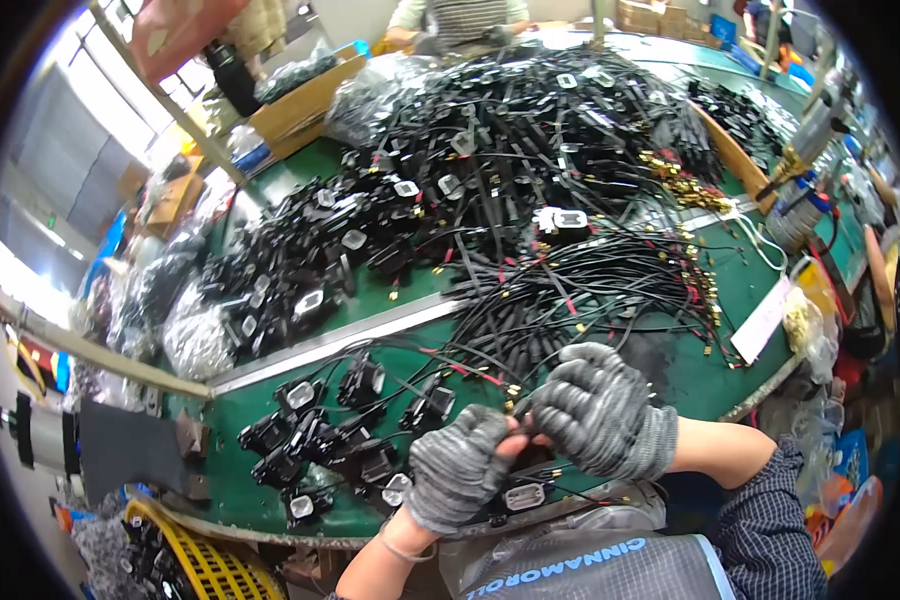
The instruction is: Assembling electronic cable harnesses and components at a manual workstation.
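My left hand and my right hand, both in grey knit gloves with bare fingertips showing, meet close together over the near edge of the bench. Their fingers are pinched around a thin black cable, most of it hidden by the gloves. Just beyond the left fingers lie gold-tipped cable ends with red bands. Left of my left hand, several black lamp-like units with clear lenses and trailing wires lie in a loose group. Another such unit rests below my hands, near my apron.
A bundle of black cables lies beyond my hands. Behind a metal strip rises a large heap of black units. A yellow basket stands at lower left, a white paper slip at right. A gloved person sits opposite.
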Motion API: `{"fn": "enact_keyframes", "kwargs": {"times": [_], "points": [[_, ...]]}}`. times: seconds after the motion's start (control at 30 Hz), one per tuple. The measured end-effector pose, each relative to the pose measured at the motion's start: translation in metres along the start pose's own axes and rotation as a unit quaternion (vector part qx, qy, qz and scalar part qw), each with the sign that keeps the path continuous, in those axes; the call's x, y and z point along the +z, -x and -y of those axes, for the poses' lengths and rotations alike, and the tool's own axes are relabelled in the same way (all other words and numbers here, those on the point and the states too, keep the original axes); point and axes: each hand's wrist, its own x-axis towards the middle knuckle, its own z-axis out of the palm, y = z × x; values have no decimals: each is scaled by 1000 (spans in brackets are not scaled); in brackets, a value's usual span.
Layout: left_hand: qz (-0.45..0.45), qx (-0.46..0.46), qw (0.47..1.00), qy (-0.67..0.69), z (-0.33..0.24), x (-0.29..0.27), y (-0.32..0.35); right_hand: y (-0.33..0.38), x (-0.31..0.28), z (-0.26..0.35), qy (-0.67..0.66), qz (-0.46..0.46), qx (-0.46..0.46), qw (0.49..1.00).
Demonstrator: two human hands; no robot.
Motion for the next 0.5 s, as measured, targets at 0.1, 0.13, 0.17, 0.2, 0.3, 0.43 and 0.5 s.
{"fn": "enact_keyframes", "kwargs": {"times": [0.1,0.13,0.17,0.2,0.3,0.43,0.5], "points": [[24,13,999,21,0,-2,0,5,5,2,-1,-10,14,1000],[32,11,999,24,1,-3,1,5,6,3,-11,-17,12,1000],[34,15,999,26,1,-3,1,4,5,4,-7,-17,16,1000],[37,12,999,15,2,-3,1,3,5,4,-13,-29,24,999],[41,4,999,-11,2,-4,0,3,4,4,-27,-55,37,997],[53,-17,997,61,2,-4,0,4,6,2,-10,-29,5,1000],[85,29,996,-29,1,-6,1,3,12,3,-13,-30,-6,999]]}}
